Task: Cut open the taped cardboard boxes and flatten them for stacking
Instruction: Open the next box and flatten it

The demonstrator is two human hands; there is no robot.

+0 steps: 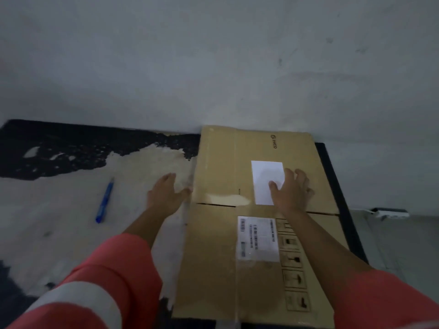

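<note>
Cardboard box (213, 245) is lying flat on the right half of a desk (71, 233), and its long axis is running away from the person toward a plain grey wall (213, 55). The desk's black covering is peeling, showing a dark, ragged band along the wall and a wide pale patch on the near left side. The box's far short edge is reaching the foot of the wall, and its near short edge is sitting close to the person. A dark strip of the desk is showing along its right long edge. Beyond that strip a grey floor (403, 245) is lying lower down.

A seam (213, 204) is crossing the box from side to side. A shipping label (257, 238) and a column of handling symbols (293, 264) are showing on the near panel, and a blank white label (263, 172) on the far one.

The left hand (164, 193) is resting on the pale desk with straight fingers pointing at the wall and the thumb touching the box's left long edge, gripping nothing. The right hand (291, 191) is pressing flat on the far panel with fingers spread, partly covering the white label. Both forearms are emerging from orange sleeves (107, 281).

A blue pen-shaped tool (104, 200) is lying well to the left of the box, pointing roughly at the wall, with bare pale desk all around it.
</note>
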